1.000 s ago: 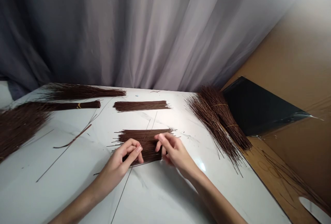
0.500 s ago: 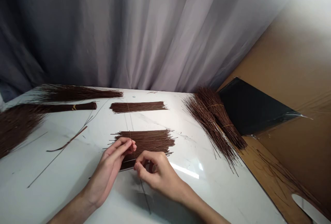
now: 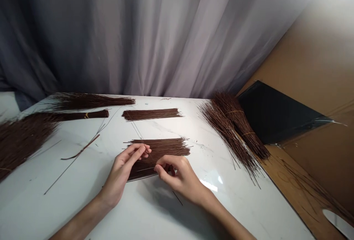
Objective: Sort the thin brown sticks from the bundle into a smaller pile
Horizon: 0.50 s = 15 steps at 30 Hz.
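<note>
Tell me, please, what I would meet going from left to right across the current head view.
Dark-brown fan of thin sticks at the left edge, thin brown curved strip, left hand, right hand, dark-brown stick bundle with thin tan ties, white rounded object at the lower right.

Bare forearms angle inward. Left grip forward, thumb against fingers. Right grip lower, thumb and forefinger pinched.
</note>
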Tool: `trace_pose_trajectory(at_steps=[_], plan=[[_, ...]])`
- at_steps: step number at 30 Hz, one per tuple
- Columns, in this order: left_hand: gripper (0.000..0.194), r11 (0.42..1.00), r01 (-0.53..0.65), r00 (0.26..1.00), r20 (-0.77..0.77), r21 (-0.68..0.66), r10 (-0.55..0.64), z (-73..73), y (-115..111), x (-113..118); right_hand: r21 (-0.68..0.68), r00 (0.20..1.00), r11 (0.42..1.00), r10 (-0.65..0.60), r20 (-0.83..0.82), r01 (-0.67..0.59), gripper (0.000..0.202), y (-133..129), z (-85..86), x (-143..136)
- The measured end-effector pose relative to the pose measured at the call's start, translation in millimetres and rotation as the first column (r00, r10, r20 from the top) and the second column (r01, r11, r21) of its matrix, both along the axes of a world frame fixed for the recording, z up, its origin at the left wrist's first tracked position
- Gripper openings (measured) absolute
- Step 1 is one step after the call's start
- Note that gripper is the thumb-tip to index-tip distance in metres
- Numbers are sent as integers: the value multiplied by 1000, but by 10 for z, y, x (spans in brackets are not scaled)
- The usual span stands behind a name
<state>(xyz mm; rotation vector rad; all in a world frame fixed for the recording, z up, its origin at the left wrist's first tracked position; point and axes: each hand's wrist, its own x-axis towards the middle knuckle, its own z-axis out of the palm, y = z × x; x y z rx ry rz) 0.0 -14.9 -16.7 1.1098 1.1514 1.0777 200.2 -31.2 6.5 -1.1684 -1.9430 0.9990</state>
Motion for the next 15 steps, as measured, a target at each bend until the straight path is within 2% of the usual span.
trace_pose_trajectory(at_steps=[3, 5, 6, 9, 10, 11, 12, 13, 15], plan=[[32, 992, 85, 971, -230, 89, -63, 6, 35, -47, 22, 992, 992, -127, 18, 127, 26, 95, 69, 220], [28, 967, 173, 897, -434, 186, -77, -9, 46, -75, 116, 954, 957, -279, 112, 267, 30, 175, 122, 501], [25, 940, 241, 839, -539, 240, -77, -24, 48, -89, 205, 901, 915, -387, 195, 348, 31, 214, 142, 679], [21, 827, 457, 655, -753, 328, -63, -84, 55, -125, 330, 749, 767, -628, 213, 550, 27, 298, 136, 1303], [21, 800, 499, 616, -785, 332, -59, -100, 58, -135, 370, 674, 697, -707, 213, 614, 28, 314, 108, 1516], [20, 784, 525, 592, -804, 333, -55, -111, 61, -143, 446, 535, 584, -808, 244, 678, 31, 324, 68, 1720], [20, 774, 540, 576, -816, 330, -54, -114, 64, -148, 531, 395, 472, -881, 260, 704, 34, 329, 20, 1906], [19, 770, 548, 566, -822, 328, -53, -110, 65, -151, 606, 309, 411, -911, 271, 681, 37, 329, -31, 2069], [19, 763, 555, 564, -824, 332, -52, -90, 63, -148, 707, 231, 368, -930, 287, 604, 42, 321, -129, 2310]])
